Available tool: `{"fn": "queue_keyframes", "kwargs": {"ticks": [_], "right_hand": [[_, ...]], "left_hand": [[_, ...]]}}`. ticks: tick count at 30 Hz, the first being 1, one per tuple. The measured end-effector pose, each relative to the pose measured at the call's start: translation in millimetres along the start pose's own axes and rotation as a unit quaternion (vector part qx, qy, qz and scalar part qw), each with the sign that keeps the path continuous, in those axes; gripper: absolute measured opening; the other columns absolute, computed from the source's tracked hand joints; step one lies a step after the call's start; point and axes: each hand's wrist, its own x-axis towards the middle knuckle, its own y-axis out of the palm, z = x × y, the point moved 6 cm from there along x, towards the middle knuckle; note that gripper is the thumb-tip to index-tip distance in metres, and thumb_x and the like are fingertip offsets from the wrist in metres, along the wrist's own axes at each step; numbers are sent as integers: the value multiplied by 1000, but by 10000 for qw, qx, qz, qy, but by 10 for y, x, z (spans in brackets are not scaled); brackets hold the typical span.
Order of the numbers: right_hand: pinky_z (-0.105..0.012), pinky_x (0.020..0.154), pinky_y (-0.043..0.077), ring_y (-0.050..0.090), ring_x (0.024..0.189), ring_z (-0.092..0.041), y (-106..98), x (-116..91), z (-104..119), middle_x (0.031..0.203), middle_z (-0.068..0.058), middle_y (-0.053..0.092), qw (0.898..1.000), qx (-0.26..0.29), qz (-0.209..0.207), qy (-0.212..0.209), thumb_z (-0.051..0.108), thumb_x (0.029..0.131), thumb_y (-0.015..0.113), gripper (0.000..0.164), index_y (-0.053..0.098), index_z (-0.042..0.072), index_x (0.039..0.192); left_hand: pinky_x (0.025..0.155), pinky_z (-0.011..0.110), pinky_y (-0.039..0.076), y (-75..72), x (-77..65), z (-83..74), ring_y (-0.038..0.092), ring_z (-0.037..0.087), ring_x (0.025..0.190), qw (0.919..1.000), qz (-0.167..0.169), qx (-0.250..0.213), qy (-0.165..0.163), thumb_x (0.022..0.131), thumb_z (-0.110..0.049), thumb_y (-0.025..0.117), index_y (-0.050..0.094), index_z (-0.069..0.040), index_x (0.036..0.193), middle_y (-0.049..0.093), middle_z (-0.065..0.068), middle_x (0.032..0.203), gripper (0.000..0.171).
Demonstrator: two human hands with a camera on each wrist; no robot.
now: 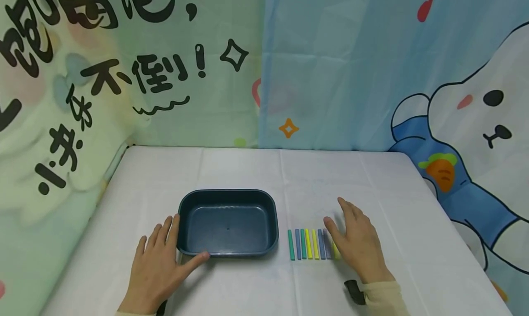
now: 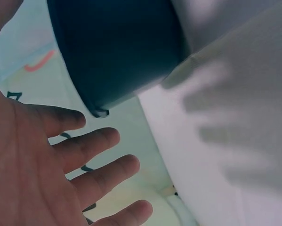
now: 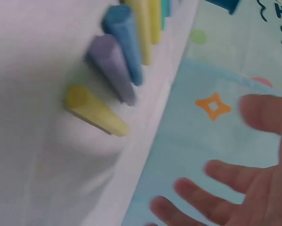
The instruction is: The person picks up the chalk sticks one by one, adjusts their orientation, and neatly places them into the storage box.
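Observation:
A dark blue rectangular tray [image 1: 228, 233] sits upright on the white table. My left hand [image 1: 159, 265] is at its left side, fingers spread and straight, thumb by the front rim; the left wrist view shows the palm facing the tray wall without gripping it. Several chalk sticks [image 1: 309, 244] in green, blue, yellow and purple lie side by side right of the tray. My right hand [image 1: 358, 242] hovers over the row's right end, fingers apart and holding nothing. In the right wrist view, a yellow chalk stick [image 3: 96, 110] lies angled beside a purple chalk stick [image 3: 111, 66].
White cloth [image 1: 239, 169] covers the table, with light creases. Behind it hangs a printed curtain [image 1: 330, 77] with lettering and a white cartoon animal. A black strap [image 1: 354, 292] shows at the right wrist, under a pale sleeve [image 1: 384, 297].

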Motion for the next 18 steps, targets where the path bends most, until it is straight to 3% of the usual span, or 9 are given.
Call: {"fn": "queue_keyframes", "kwargs": {"ticks": [4,7,13,18], "right_hand": [[-64,96,46,51,125,-49,-11,-26,-89,142,-30,47,9912,429,942,825,50,103,53,71,41,-3,151],[-56,89,52,59,118,-43,10,-41,-147,134,-25,55,9809,615,1370,1234,47,103,55,66,47,-1,147],[-39,69,55,69,93,-31,49,-65,-222,111,-15,69,9740,504,1559,1562,29,98,64,50,58,-5,135],[-32,57,48,62,65,-14,83,-81,-247,100,-12,70,9705,545,1596,1725,22,93,67,44,64,-7,126]], "left_hand": [[111,70,25,42,11,-2,39,47,139,10000,47,-16,-31,78,-87,54,29,1,158,39,24,155,122],[110,71,25,63,18,-5,41,48,138,10000,63,17,-53,78,-86,57,29,3,156,42,26,153,122],[110,70,28,70,30,-21,42,47,137,9999,34,95,-35,78,-85,58,32,5,155,46,27,149,120],[110,69,29,69,31,-26,44,45,135,9999,6,101,-6,79,-84,59,33,5,154,48,27,147,120]]}}
